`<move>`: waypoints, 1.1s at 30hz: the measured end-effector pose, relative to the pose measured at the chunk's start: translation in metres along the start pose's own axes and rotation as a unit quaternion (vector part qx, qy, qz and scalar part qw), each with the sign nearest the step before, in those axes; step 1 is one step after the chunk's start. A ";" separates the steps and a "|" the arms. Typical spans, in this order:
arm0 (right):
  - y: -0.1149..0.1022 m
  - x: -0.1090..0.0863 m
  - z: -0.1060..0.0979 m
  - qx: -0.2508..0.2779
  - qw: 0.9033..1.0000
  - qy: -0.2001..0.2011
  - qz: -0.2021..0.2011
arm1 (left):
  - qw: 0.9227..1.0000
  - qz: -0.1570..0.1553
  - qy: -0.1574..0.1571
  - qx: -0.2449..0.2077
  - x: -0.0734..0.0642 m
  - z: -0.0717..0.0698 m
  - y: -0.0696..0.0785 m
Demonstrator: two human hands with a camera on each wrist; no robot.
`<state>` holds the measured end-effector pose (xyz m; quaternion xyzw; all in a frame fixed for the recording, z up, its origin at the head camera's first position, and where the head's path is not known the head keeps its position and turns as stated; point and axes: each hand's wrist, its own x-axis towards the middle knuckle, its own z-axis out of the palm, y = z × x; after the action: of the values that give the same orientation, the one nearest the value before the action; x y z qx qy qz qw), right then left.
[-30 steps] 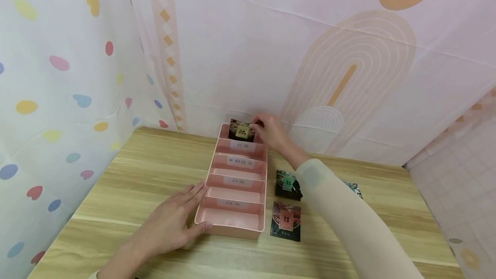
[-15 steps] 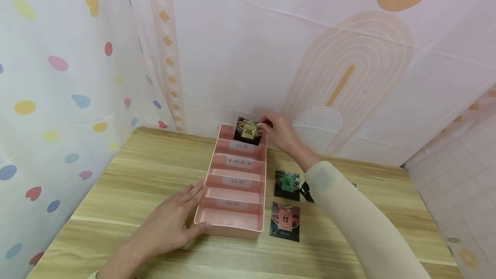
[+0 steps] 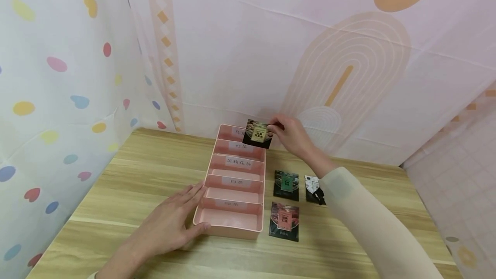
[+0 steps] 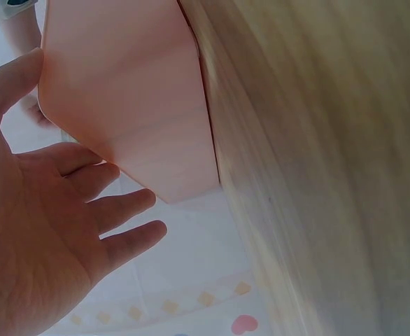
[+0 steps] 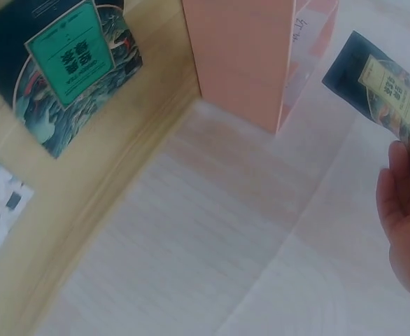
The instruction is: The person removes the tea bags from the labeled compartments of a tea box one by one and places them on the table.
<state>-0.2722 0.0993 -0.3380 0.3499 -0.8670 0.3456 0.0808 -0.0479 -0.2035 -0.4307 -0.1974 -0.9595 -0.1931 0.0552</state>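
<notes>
My right hand (image 3: 291,136) pinches a black tea sachet with a yellow label (image 3: 257,134) by its right edge. The sachet is over the far right corner of a pink divided box (image 3: 204,175), overlapping the rear compartment in the head view. In the right wrist view the sachet (image 5: 380,85) shows apart from the box wall (image 5: 240,63). My left hand (image 3: 170,221) rests against the near left corner of the box, thumb at the front rim. The left wrist view shows that hand (image 4: 58,217) with its fingers extended beside the box wall (image 4: 135,105).
A green-label sachet (image 3: 286,185) and a red-label sachet (image 3: 284,222) lie right of the box on the wooden table (image 3: 155,158). A black-and-white packet (image 3: 311,183) is partly behind the right sleeve. Paper labels mark the box dividers. A patterned cloth (image 3: 232,55) hangs behind.
My right hand has drawn the yellow-label sachet rightward from over the rear compartment, uncovering part of its label. The black-and-white packet shows more. My left hand and the box have stayed put.
</notes>
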 end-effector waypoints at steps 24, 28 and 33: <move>0.007 -0.051 -0.040 -0.032 0.999 0.032 0.007 | 1.000 0.004 0.004 0.002 0.001 -0.002 -0.001; 0.007 -0.058 -0.047 -0.042 0.998 0.043 0.011 | 1.000 0.004 0.002 0.003 0.001 -0.001 -0.002; 0.009 -0.068 -0.055 -0.043 0.998 0.054 0.015 | 1.000 0.008 0.004 0.005 0.002 0.000 -0.002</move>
<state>-0.2328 0.1773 -0.3280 0.3142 -0.8804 0.3279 0.1368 -0.0509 -0.2046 -0.4310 -0.2045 -0.9585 -0.1888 0.0617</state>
